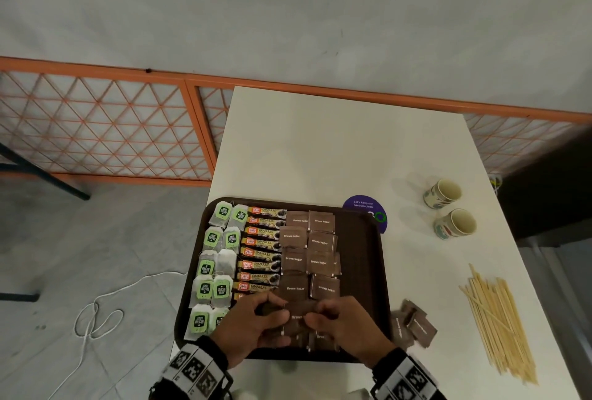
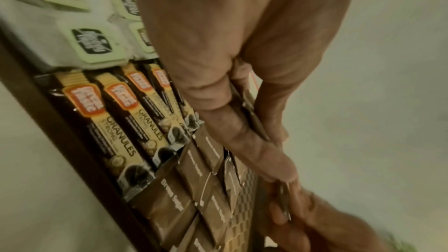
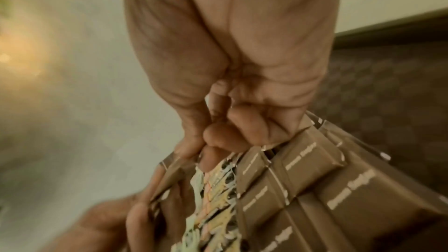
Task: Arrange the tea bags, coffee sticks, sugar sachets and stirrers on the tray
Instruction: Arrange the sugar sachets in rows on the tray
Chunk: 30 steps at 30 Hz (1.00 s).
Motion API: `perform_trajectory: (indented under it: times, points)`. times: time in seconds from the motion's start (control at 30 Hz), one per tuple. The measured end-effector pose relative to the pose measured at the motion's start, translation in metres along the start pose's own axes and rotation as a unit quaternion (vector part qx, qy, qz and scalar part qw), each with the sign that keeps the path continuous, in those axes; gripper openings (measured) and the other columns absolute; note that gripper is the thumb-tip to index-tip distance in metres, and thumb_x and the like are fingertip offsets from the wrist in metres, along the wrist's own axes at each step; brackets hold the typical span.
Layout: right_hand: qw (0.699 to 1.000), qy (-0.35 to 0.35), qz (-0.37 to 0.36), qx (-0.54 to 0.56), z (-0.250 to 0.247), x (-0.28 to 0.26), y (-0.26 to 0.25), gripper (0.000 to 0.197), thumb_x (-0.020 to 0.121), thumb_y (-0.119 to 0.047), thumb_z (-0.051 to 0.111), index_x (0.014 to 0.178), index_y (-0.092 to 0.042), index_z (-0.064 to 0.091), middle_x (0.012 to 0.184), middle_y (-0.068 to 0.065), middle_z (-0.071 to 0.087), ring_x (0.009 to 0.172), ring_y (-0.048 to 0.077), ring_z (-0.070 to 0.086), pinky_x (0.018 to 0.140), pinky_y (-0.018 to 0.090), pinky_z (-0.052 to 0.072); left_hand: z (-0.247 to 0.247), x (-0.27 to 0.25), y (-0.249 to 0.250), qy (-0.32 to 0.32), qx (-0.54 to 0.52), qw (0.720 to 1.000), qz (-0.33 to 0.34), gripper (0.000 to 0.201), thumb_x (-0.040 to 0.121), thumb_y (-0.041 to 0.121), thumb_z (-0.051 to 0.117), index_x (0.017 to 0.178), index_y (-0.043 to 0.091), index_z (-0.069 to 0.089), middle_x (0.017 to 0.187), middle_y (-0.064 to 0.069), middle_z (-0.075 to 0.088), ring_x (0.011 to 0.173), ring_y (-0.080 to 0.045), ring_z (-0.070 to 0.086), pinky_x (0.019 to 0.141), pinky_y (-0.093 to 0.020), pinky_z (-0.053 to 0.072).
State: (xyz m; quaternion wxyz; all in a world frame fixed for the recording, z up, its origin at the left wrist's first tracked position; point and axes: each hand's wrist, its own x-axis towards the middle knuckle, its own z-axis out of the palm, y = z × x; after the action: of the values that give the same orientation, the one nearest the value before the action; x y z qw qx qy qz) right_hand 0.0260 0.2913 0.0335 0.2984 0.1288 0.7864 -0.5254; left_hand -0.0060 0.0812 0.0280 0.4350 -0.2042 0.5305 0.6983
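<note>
A dark brown tray [image 1: 362, 271] lies at the table's near edge. It holds green-tagged tea bags [image 1: 213, 237] on the left, a column of coffee sticks [image 1: 261, 254] beside them and brown sugar sachets [image 1: 322, 241] in two columns. Over the tray's near end, my left hand [image 1: 256, 326] and right hand [image 1: 346, 322] both pinch one brown sugar sachet [image 1: 296, 316] between them. In the left wrist view the left hand [image 2: 242, 112] grips a sachet edge [image 2: 254, 118] above the coffee sticks [image 2: 126, 131]. In the right wrist view the right hand [image 3: 230, 131] curls over the sachets [image 3: 303, 160].
A few loose sugar sachets [image 1: 413, 327] lie on the white table [image 1: 336, 149] right of the tray. A pile of wooden stirrers [image 1: 499, 319] lies further right. Two paper cups [image 1: 445, 193] [image 1: 456, 223] stand at the back right, near a purple round sticker [image 1: 365, 207].
</note>
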Motion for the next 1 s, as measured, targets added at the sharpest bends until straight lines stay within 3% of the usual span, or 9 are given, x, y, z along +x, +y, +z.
perform_trajectory:
  times: [0.1,0.23,0.3,0.5,0.57,0.63,0.73,0.8,1.0]
  points:
    - [0.999,0.034,0.008,0.006,-0.004,0.005,-0.003,0.022,0.088,-0.028,0.071,0.071,-0.014,0.072,0.061,0.003,0.065,0.055,0.005,0.056,0.056,0.017,0.044,-0.016,0.001,0.005,0.029,-0.018,0.999,0.007,0.014,0.085,-0.004,0.067,0.099,-0.004,0.063,0.113,-0.023,0.062,0.084,-0.033,0.069,0.059,-0.034,0.060]
    - [0.994,0.091,0.020,-0.055,-0.005,0.036,-0.003,0.024,0.087,-0.028,0.072,0.063,-0.027,0.068,0.054,-0.015,0.064,0.050,-0.006,0.056,0.058,0.016,0.044,-0.037,0.003,0.019,0.076,-0.029,0.996,0.039,0.013,0.093,-0.006,0.054,0.102,-0.006,0.063,0.114,-0.028,0.066,0.088,-0.035,0.069,0.066,-0.040,0.063]
    - [0.993,0.093,0.032,-0.071,0.000,0.051,-0.002,0.023,0.085,-0.029,0.074,0.064,-0.028,0.068,0.055,-0.014,0.065,0.050,-0.008,0.057,0.062,0.020,0.050,-0.042,0.001,0.026,0.070,-0.031,0.996,0.044,0.018,0.095,-0.008,0.047,0.103,-0.005,0.063,0.113,-0.026,0.067,0.090,-0.035,0.070,0.071,-0.043,0.062]
    - [0.963,0.216,0.090,-0.135,0.001,0.047,-0.005,0.039,0.068,-0.052,0.081,0.064,-0.019,0.059,0.070,-0.005,0.067,0.065,0.010,0.063,0.059,0.027,0.051,-0.039,-0.001,0.033,0.028,-0.009,0.998,0.050,0.026,0.091,-0.014,0.052,0.108,-0.001,0.066,0.120,-0.025,0.061,0.103,-0.044,0.066,0.075,-0.044,0.061]
    - [0.975,0.197,0.032,-0.102,0.001,0.033,-0.017,0.039,0.073,-0.055,0.076,0.067,-0.020,0.061,0.066,-0.006,0.065,0.059,0.002,0.059,0.056,0.019,0.048,-0.032,0.001,0.033,0.021,-0.007,0.998,0.057,0.026,0.088,-0.013,0.058,0.108,0.000,0.067,0.119,-0.025,0.061,0.100,-0.043,0.067,0.073,-0.041,0.062]
    - [0.992,0.105,-0.024,-0.062,0.006,0.020,-0.031,0.030,0.081,-0.051,0.072,0.075,-0.022,0.067,0.066,-0.005,0.066,0.054,-0.002,0.056,0.053,0.013,0.043,-0.021,0.003,0.031,0.021,0.013,0.997,0.069,0.025,0.085,-0.012,0.063,0.105,0.002,0.069,0.116,-0.024,0.063,0.095,-0.039,0.069,0.071,-0.039,0.062]
    - [0.993,0.078,-0.067,-0.051,0.008,0.015,-0.026,0.019,0.082,-0.035,0.076,0.068,-0.026,0.066,0.062,-0.006,0.063,0.052,0.000,0.054,0.053,0.015,0.043,-0.001,0.008,0.025,0.011,0.046,0.996,0.069,0.025,0.083,-0.009,0.068,0.103,0.006,0.071,0.110,-0.022,0.066,0.086,-0.031,0.071,0.069,-0.037,0.062]
    - [0.993,0.098,-0.045,-0.052,0.002,0.015,-0.008,0.022,0.082,-0.029,0.076,0.063,-0.025,0.066,0.057,-0.007,0.061,0.051,-0.001,0.053,0.053,0.016,0.042,0.011,0.010,0.019,0.007,0.061,0.996,0.059,0.025,0.083,-0.007,0.069,0.103,0.007,0.073,0.110,-0.023,0.067,0.084,-0.030,0.072,0.068,-0.037,0.061]
    - [0.989,0.123,0.042,-0.070,-0.026,0.022,0.033,0.016,0.089,-0.029,0.069,0.080,-0.017,0.072,0.067,-0.004,0.066,0.051,-0.002,0.054,0.058,0.018,0.045,0.015,0.010,0.015,0.058,0.093,0.993,0.051,0.023,0.096,-0.004,0.051,0.106,0.007,0.069,0.107,-0.028,0.066,0.078,-0.027,0.071,0.071,-0.042,0.062]
